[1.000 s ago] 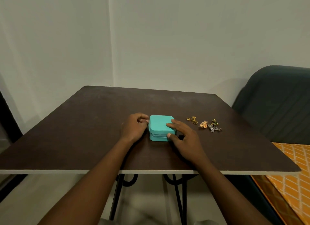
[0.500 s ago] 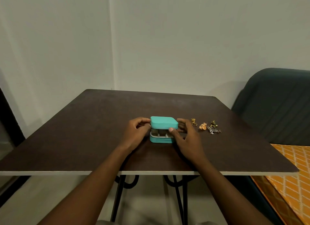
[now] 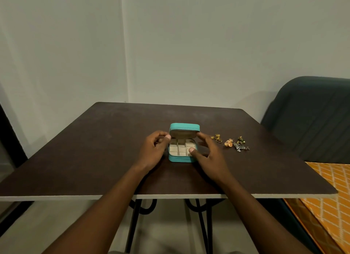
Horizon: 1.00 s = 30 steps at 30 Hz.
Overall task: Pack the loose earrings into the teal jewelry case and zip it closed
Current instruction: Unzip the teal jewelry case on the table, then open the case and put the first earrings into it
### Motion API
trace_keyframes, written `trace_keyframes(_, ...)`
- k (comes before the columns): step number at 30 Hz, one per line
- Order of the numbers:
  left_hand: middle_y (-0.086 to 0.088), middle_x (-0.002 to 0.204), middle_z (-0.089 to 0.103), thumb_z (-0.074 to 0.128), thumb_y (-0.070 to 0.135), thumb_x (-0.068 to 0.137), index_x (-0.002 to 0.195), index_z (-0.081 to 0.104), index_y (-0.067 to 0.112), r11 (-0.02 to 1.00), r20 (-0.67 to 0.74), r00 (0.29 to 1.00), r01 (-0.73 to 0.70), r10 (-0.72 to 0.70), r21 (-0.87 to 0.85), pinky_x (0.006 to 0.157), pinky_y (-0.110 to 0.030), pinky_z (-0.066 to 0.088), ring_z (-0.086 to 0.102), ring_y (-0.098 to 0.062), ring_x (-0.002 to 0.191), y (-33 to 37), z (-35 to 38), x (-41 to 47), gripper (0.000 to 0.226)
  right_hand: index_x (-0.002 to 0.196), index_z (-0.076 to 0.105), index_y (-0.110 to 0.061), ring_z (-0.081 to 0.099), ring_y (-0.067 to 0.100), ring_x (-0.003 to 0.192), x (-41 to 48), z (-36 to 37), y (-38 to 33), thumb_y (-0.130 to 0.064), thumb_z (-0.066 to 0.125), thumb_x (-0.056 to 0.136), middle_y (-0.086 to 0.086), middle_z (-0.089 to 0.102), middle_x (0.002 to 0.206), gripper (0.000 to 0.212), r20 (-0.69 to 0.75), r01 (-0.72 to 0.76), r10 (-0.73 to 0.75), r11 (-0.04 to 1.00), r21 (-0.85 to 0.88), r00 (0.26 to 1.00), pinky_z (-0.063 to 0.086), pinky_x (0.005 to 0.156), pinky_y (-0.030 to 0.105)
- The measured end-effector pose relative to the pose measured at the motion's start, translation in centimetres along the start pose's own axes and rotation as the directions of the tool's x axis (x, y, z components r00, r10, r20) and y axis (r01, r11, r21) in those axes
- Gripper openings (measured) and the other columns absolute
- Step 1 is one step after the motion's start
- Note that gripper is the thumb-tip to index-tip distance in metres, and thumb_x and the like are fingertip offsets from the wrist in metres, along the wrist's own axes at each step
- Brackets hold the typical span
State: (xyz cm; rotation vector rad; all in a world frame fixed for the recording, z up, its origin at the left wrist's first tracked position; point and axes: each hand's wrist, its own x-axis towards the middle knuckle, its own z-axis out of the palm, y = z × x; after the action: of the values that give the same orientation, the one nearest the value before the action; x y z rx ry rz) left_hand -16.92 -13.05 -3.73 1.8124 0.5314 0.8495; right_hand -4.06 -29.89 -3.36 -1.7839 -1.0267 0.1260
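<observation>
The teal jewelry case [image 3: 180, 159] sits mid-table with its lid [image 3: 184, 127] raised about upright, showing several beige compartments inside. My left hand [image 3: 153, 151] pinches the lid's left edge between thumb and fingers. My right hand [image 3: 208, 155] holds the right side, fingers at the lid's right edge and the thumb on the tray's front right corner. To the right lie loose earrings: a gold pair [image 3: 217, 137], an orange-gold one [image 3: 228, 143], a dark green one [image 3: 240, 139] and a silver cluster [image 3: 240, 147].
The dark brown table [image 3: 94, 149] stands in a wall corner, its front edge near me. A dark green chair [image 3: 310, 121] stands at the right, and an orange patterned cloth [image 3: 329, 197] lies below it.
The lid has swung up from shut, through half open, to about upright. Both hands rose with it, and the compartments now show.
</observation>
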Motion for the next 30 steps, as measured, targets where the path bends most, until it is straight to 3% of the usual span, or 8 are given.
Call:
trace_keyframes(3,0.017,0.116,0.064,0.056,0.031,0.101,0.125,0.064,0.033,1.0,0.017,1.0,0.02,-0.02,0.003,0.08,-0.028,0.06,0.062,-0.005,0.109,0.0,-0.1,0.0,0.025,0.152,0.035,-0.039,0.04,0.003,0.133,0.2,-0.1,0.1,-0.027,0.068,0.093,-0.013,0.04,0.153,0.068,0.012,-0.003,0.003,1.0,0.009,1.0,0.046,0.104,0.031)
trace_keyframes(6,0.017,0.127,0.059,0.054,0.032,0.103,0.142,0.053,0.038,0.999,0.059,0.997,0.039,-0.039,0.013,0.076,-0.021,0.058,0.059,-0.002,0.108,0.3,-0.1,0.0,0.04,0.153,0.028,-0.044,0.038,0.003,0.133,0.5,-0.2,0.0,-0.029,0.067,0.094,-0.009,0.036,0.158,0.072,0.041,-0.061,0.06,0.998,0.021,0.997,0.052,0.101,0.035)
trace_keyframes(10,0.01,0.141,0.054,0.05,0.032,0.105,0.15,0.042,0.037,0.997,0.083,0.995,0.053,-0.059,0.064,0.072,-0.018,0.056,0.057,0.001,0.101,0.6,0.2,0.1,0.047,0.154,0.027,-0.044,0.041,0.008,0.134,1.1,-0.2,-0.1,-0.027,0.064,0.096,-0.003,0.037,0.157,0.071,0.061,-0.116,0.112,0.991,0.066,0.992,0.054,0.1,0.038)
trace_keyframes(13,0.003,0.146,0.048,0.049,0.033,0.105,0.152,0.039,0.036,0.989,0.087,0.992,0.079,-0.09,0.125,0.073,-0.018,0.055,0.051,-0.006,0.113,0.7,0.4,0.2,0.048,0.153,0.029,-0.043,0.043,0.014,0.137,1.8,-0.1,0.0,-0.028,0.062,0.097,-0.001,0.038,0.156,0.067,0.079,-0.168,0.161,0.981,0.102,0.984,0.052,0.102,0.04)
trace_keyframes(16,0.0,0.145,0.045,0.049,0.033,0.105,0.152,0.04,0.036,0.98,0.072,0.992,0.088,-0.102,0.177,0.087,-0.025,0.054,0.049,-0.015,0.128,0.4,0.5,0.5,0.048,0.152,0.032,-0.043,0.045,0.016,0.137,2.6,0.2,0.5,-0.028,0.061,0.097,-0.001,0.04,0.156,0.063,0.104,-0.195,0.183,0.972,0.127,0.978,0.051,0.104,0.044)
trace_keyframes(21,0.001,0.146,0.047,0.041,0.035,0.107,0.153,0.039,0.033,0.946,0.093,0.991,0.062,-0.096,0.32,0.083,-0.017,0.045,0.047,-0.013,0.131,-0.6,0.7,1.1,0.046,0.154,0.033,-0.037,0.061,0.012,0.119,3.1,0.5,0.8,-0.024,0.057,0.1,-0.002,0.046,0.153,0.06,0.154,-0.213,0.192,0.968,0.134,0.969,0.059,0.089,0.031)
trace_keyframes(26,0.002,0.145,0.051,0.035,0.038,0.108,0.152,0.041,0.031,0.878,0.098,0.991,0.033,-0.091,0.478,0.101,-0.036,0.049,0.049,-0.015,0.131,-0.8,0.8,1.3,0.045,0.155,0.031,-0.032,0.062,0.012,0.118,3.2,0.6,0.7,-0.023,0.053,0.102,-0.001,0.05,0.151,0.059,0.17,-0.221,0.201,0.969,0.111,0.965,0.059,0.091,0.033)
trace_keyframes(30,0.002,0.144,0.053,0.036,0.036,0.108,0.148,0.047,0.032,0.888,0.101,0.992,0.026,-0.081,0.46,0.105,-0.043,0.047,0.05,-0.015,0.131,-0.7,0.7,1.1,0.042,0.155,0.03,-0.03,0.063,0.008,0.109,2.9,0.5,0.2,-0.022,0.051,0.103,-0.002,0.051,0.148,0.057,0.175,-0.23,0.21,0.968,0.104,0.962,0.059,0.088,0.029)
